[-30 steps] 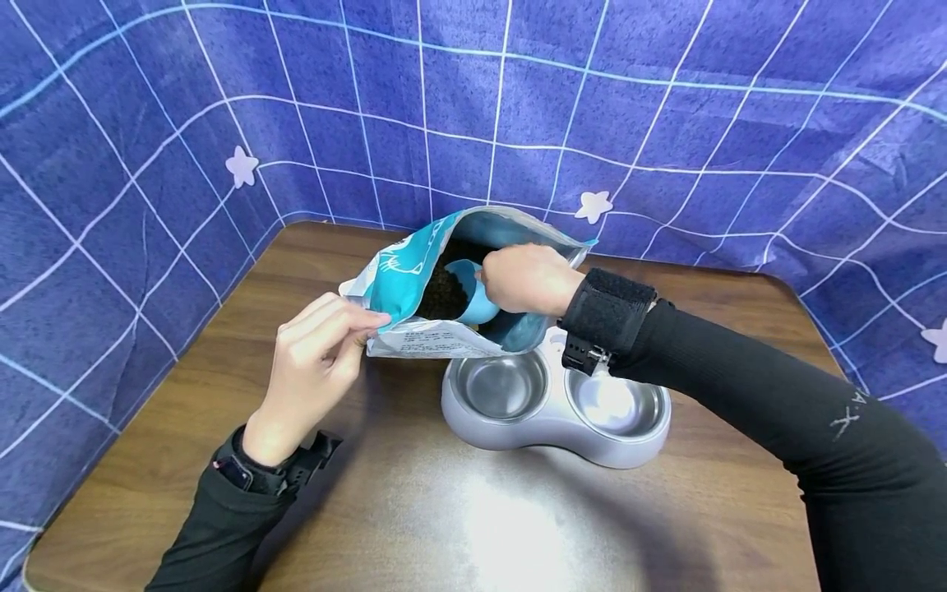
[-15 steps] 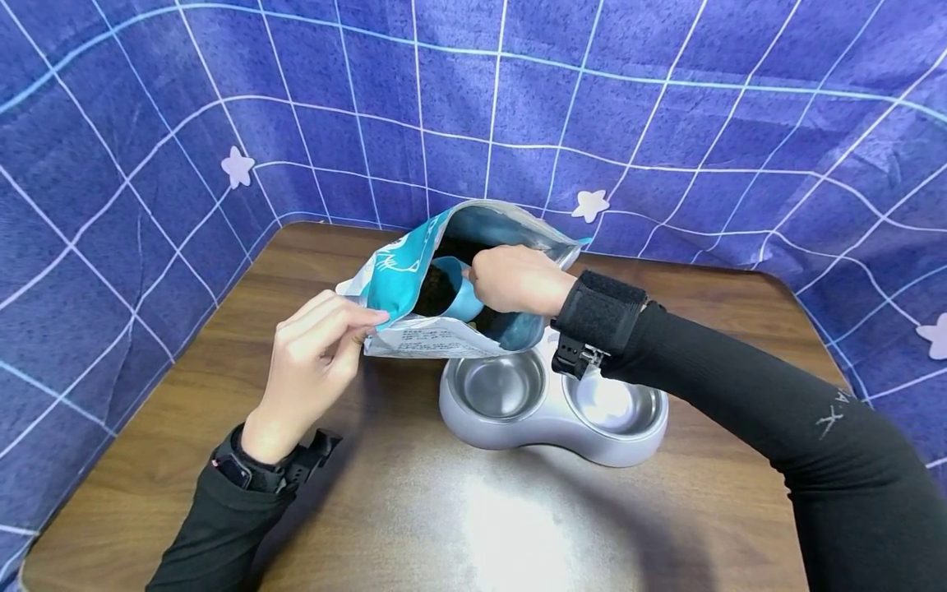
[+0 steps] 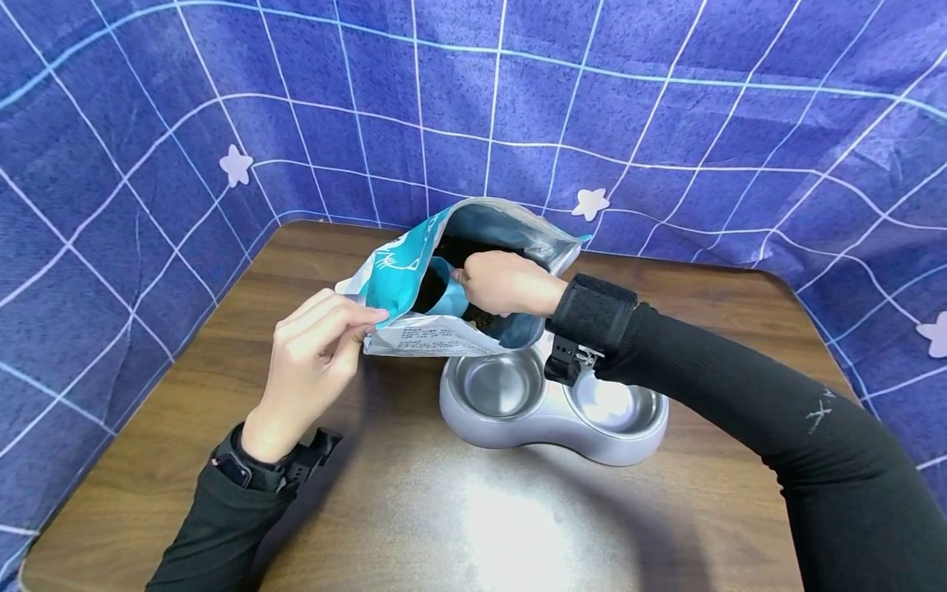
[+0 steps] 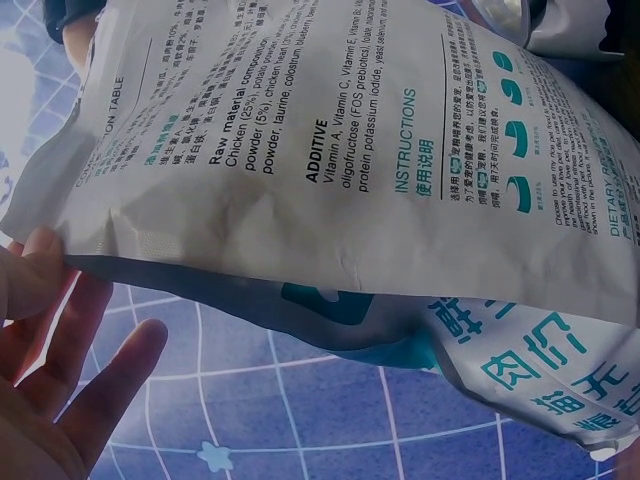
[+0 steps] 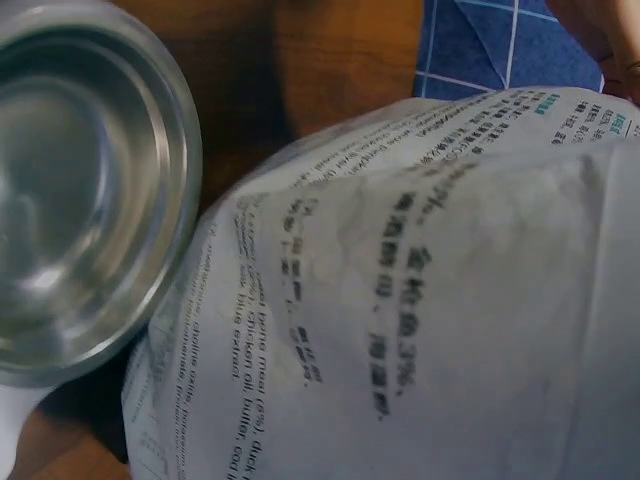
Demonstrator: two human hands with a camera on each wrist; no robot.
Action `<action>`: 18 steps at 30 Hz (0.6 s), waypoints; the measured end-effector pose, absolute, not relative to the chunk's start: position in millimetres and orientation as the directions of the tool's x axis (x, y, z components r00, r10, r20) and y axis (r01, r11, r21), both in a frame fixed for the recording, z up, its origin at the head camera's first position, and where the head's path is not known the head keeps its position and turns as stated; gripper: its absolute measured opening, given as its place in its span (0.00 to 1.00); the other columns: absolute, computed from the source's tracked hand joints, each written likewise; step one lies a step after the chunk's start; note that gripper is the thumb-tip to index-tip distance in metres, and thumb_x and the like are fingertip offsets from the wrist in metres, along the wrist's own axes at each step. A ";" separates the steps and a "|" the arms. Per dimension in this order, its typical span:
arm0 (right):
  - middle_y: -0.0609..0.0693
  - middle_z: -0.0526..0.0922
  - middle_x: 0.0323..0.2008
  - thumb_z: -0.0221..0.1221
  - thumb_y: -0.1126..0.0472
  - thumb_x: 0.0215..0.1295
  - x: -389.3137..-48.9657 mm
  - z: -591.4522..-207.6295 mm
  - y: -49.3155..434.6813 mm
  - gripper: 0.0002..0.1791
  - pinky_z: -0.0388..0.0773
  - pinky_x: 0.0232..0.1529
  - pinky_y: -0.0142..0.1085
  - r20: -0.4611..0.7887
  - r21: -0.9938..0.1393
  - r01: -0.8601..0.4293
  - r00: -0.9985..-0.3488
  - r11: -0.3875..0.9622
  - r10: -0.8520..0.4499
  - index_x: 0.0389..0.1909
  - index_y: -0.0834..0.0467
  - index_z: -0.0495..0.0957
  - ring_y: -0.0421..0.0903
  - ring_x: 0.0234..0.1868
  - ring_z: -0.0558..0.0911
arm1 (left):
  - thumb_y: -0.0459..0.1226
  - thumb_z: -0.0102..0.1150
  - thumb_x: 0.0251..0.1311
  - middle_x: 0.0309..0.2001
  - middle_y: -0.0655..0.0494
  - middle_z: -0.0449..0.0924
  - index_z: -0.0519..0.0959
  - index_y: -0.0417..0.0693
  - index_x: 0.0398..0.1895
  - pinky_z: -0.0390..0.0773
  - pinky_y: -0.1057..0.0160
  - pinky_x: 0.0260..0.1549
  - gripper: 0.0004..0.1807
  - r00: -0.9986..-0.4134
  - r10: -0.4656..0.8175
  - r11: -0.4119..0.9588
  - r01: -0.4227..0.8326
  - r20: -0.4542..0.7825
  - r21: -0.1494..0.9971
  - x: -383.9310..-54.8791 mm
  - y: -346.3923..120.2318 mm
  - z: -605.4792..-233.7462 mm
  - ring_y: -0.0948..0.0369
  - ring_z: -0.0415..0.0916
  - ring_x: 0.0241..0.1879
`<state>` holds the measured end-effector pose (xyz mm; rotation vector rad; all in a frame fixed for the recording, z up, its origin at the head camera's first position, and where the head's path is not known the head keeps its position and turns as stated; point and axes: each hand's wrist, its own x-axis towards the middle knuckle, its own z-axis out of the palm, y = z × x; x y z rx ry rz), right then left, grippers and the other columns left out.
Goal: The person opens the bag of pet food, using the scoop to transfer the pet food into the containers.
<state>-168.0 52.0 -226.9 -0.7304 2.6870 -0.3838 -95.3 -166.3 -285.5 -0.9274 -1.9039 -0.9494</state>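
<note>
A teal and white pet food bag (image 3: 395, 284) stands at the back of the table with its mouth spread wide. My left hand (image 3: 314, 362) pinches the bag's left top corner between thumb and fingers. Inside the mouth, my right hand (image 3: 506, 284) grips a light blue scoop (image 3: 453, 298) whose cup tips to the left among dark kibble (image 3: 484, 321). The right wrist view shows only the printed outside of the bag (image 5: 480, 300), so the right hand is hidden there. In the left wrist view, the left fingers (image 4: 40, 265) are at the bag's edge.
Just in front of the bag sits a grey double feeder (image 3: 540, 427) with two steel bowls; the right forearm (image 3: 703, 370) passes above its right side. Blue gridded cloth (image 3: 473, 107) hangs behind the wooden table (image 3: 414, 493) and along its left.
The right hand and the scoop have shifted left inside the bag, and the scoop's cup has turned further toward the left. My left hand keeps its hold on the corner.
</note>
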 end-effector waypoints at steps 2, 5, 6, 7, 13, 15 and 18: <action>0.45 0.62 0.09 0.39 0.55 0.77 -168.5 -227.8 53.6 0.29 0.68 0.24 0.35 -0.221 -0.346 -0.459 -0.807 0.818 -0.547 0.10 0.51 0.61 0.42 0.11 0.67 | 0.19 0.54 0.52 0.28 0.50 0.83 0.84 0.37 0.30 0.67 0.67 0.29 0.10 -0.413 0.247 0.448 0.851 0.877 0.274 -95.3 -165.7 -285.2 0.57 0.73 0.28; 0.45 0.62 0.08 0.38 0.55 0.76 -168.8 -228.5 54.1 0.29 0.67 0.24 0.35 -0.195 -0.350 -0.479 -0.803 0.805 -0.563 0.09 0.51 0.61 0.41 0.11 0.66 | 0.19 0.55 0.52 0.27 0.50 0.83 0.84 0.37 0.30 0.67 0.67 0.29 0.10 -0.415 0.244 0.448 0.850 0.877 0.277 -94.9 -166.0 -284.7 0.57 0.73 0.28; 0.45 0.62 0.09 0.38 0.54 0.77 -168.9 -228.7 54.2 0.29 0.67 0.24 0.35 -0.192 -0.350 -0.476 -0.806 0.807 -0.559 0.09 0.51 0.61 0.41 0.11 0.66 | 0.19 0.55 0.52 0.27 0.50 0.83 0.84 0.37 0.30 0.67 0.67 0.29 0.10 -0.416 0.244 0.448 0.850 0.876 0.278 -94.9 -166.1 -284.6 0.57 0.74 0.29; 0.45 0.63 0.09 0.38 0.54 0.77 -168.9 -229.0 54.3 0.29 0.68 0.25 0.35 -0.189 -0.352 -0.472 -0.810 0.808 -0.556 0.10 0.52 0.62 0.41 0.12 0.66 | 0.19 0.55 0.52 0.27 0.50 0.83 0.84 0.37 0.30 0.67 0.67 0.29 0.10 -0.417 0.244 0.447 0.850 0.876 0.280 -94.9 -166.1 -284.6 0.57 0.73 0.28; 0.45 0.64 0.09 0.37 0.53 0.77 -168.0 -229.3 55.9 0.30 0.70 0.26 0.37 -0.198 -0.338 -0.435 -0.834 0.834 -0.515 0.09 0.52 0.61 0.42 0.12 0.68 | 0.21 0.51 0.54 0.26 0.50 0.82 0.84 0.37 0.29 0.67 0.66 0.29 0.11 -0.409 0.240 0.443 0.853 0.881 0.275 -95.2 -166.1 -285.7 0.57 0.74 0.28; 0.45 0.63 0.08 0.37 0.54 0.77 -168.1 -229.6 57.6 0.29 0.68 0.24 0.36 -0.201 -0.321 -0.450 -0.827 0.833 -0.524 0.10 0.53 0.63 0.41 0.11 0.66 | 0.22 0.51 0.55 0.26 0.51 0.82 0.84 0.38 0.29 0.67 0.66 0.29 0.11 -0.406 0.243 0.447 0.853 0.881 0.270 -95.4 -166.6 -286.1 0.57 0.73 0.27; 0.44 0.60 0.07 0.39 0.60 0.76 -168.4 -229.2 61.5 0.25 0.64 0.20 0.32 -0.180 -0.219 -0.574 -0.771 0.789 -0.611 0.20 0.59 0.76 0.38 0.10 0.62 | 0.22 0.51 0.55 0.25 0.51 0.81 0.84 0.38 0.29 0.66 0.66 0.27 0.11 -0.401 0.248 0.452 0.853 0.882 0.261 -95.4 -167.1 -285.5 0.57 0.73 0.27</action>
